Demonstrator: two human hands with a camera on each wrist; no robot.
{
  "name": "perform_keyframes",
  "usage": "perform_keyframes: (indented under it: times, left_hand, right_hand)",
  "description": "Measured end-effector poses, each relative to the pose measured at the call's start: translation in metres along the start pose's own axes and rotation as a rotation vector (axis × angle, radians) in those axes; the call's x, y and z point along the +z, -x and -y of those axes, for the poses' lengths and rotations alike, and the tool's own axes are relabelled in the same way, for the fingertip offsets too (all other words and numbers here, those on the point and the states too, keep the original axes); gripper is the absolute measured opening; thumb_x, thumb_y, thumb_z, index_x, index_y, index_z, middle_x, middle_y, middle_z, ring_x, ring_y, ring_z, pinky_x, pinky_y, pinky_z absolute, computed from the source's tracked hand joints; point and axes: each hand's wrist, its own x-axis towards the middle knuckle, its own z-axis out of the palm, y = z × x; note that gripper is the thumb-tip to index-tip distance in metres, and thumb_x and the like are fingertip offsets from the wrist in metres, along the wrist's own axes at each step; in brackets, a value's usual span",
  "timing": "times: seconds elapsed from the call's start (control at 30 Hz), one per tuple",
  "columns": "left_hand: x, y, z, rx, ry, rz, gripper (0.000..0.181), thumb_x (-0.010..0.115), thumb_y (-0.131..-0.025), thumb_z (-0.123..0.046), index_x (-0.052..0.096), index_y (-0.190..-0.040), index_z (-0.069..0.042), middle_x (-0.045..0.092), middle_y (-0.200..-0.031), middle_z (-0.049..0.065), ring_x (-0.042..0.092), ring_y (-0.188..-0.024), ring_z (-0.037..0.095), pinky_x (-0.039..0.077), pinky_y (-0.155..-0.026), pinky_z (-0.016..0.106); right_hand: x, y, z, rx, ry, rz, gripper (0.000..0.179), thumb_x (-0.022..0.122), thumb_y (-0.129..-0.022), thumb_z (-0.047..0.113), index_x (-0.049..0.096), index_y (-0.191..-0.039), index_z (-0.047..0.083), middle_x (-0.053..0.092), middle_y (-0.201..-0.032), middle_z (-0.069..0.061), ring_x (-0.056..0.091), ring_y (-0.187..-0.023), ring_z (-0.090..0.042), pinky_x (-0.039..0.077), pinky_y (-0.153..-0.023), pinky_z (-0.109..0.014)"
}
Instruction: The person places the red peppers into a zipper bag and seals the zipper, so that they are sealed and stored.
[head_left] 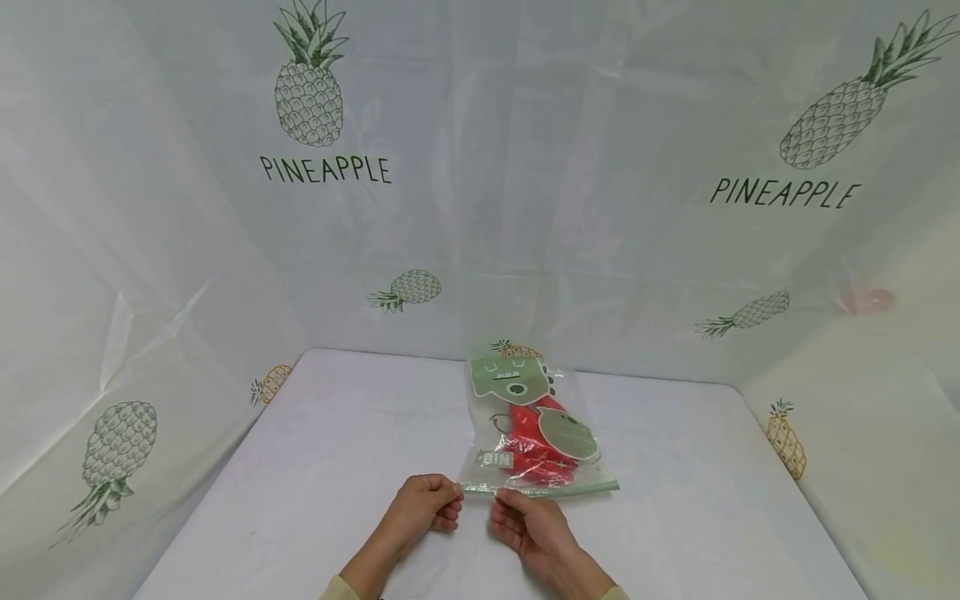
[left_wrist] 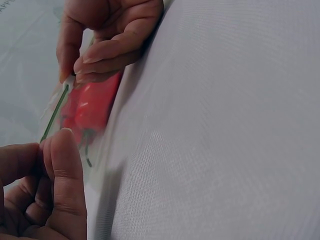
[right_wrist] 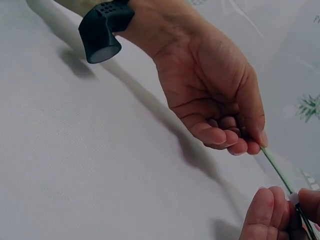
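A clear zip bag (head_left: pixel 483 417) with green cartoon prints lies flat on the white table, its green closure strip (head_left: pixel 585 488) towards me. Red peppers (left_wrist: pixel 95 105), one showing a green stem, are inside it. At the strip's left end, my left hand (head_left: pixel 423 510) pinches the edge between thumb and finger. Further right along the strip, my right hand (head_left: pixel 536 529) pinches a small white slider (right_wrist: pixel 294 198), thumb on top. A taut stretch of green strip runs between the two hands in both wrist views.
White cloth covers the table (head_left: pixel 337 433). Pale curtains (head_left: pixel 525 208) printed with pineapples stand behind it and at both sides. A black camera (right_wrist: pixel 104 32) is strapped to my left wrist.
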Motion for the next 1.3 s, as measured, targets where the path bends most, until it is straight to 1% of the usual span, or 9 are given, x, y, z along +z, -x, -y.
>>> perform_keyframes:
  times: [0.33, 0.53, 0.77, 1.0, 1.13, 1.3]
  left_hand:
    - [-0.003, 0.002, -0.002, 0.009, -0.009, -0.019, 0.027, 0.067, -0.102, -0.015, 0.069, -0.1, 0.012, 0.066, -0.082, 0.002, 0.064, -0.071, 0.01, 0.062, -0.064, 0.024]
    - [-0.006, 0.002, -0.004, 0.01, -0.02, -0.024, 0.028, 0.067, -0.102, -0.016, 0.069, -0.101, 0.012, 0.066, -0.083, 0.003, 0.065, -0.072, 0.011, 0.062, -0.066, 0.024]
    - [-0.008, 0.002, -0.004, 0.014, -0.028, -0.036, 0.028, 0.067, -0.102, -0.016, 0.069, -0.101, 0.012, 0.066, -0.083, 0.003, 0.065, -0.072, 0.011, 0.062, -0.066, 0.025]
    - [-0.009, 0.003, -0.004, 0.019, -0.027, -0.042, 0.028, 0.066, -0.102, -0.015, 0.068, -0.101, 0.013, 0.066, -0.082, 0.003, 0.065, -0.071, 0.01, 0.062, -0.066, 0.024]
    - [-0.007, 0.004, -0.005, 0.022, -0.021, -0.041, 0.03, 0.066, -0.103, -0.017, 0.068, -0.102, 0.013, 0.066, -0.083, 0.003, 0.066, -0.071, 0.01, 0.063, -0.066, 0.025]
    - [-0.006, 0.005, -0.005, 0.014, -0.019, -0.031, 0.034, 0.065, -0.105, -0.021, 0.068, -0.105, 0.013, 0.066, -0.085, 0.004, 0.065, -0.072, 0.011, 0.063, -0.066, 0.026]
  right_hand:
    - [-0.006, 0.0, 0.003, 0.001, 0.005, -0.017, 0.019, 0.073, -0.099, 0.018, 0.072, -0.109, 0.001, 0.076, -0.088, -0.005, 0.075, -0.08, -0.013, 0.065, -0.085, -0.034]
    - [-0.012, 0.001, 0.006, 0.006, 0.009, -0.038, 0.02, 0.073, -0.1, 0.019, 0.072, -0.109, 0.001, 0.076, -0.089, -0.006, 0.075, -0.081, -0.015, 0.065, -0.086, -0.036]
    - [-0.022, 0.003, 0.011, -0.014, 0.022, -0.039, 0.017, 0.071, -0.101, 0.017, 0.072, -0.107, 0.002, 0.076, -0.089, -0.006, 0.075, -0.081, -0.014, 0.065, -0.086, -0.035]
    - [-0.032, 0.005, 0.015, -0.02, 0.03, -0.042, 0.018, 0.07, -0.101, 0.018, 0.072, -0.108, 0.001, 0.075, -0.09, -0.006, 0.074, -0.082, -0.014, 0.065, -0.087, -0.035]
    - [-0.034, 0.005, 0.016, -0.013, 0.036, -0.047, 0.019, 0.07, -0.102, 0.018, 0.071, -0.109, 0.001, 0.076, -0.09, -0.007, 0.075, -0.083, -0.014, 0.065, -0.088, -0.036]
    - [-0.035, 0.005, 0.017, 0.0, 0.046, -0.073, 0.024, 0.07, -0.102, 0.02, 0.069, -0.113, -0.001, 0.075, -0.092, -0.008, 0.075, -0.083, -0.015, 0.065, -0.088, -0.035]
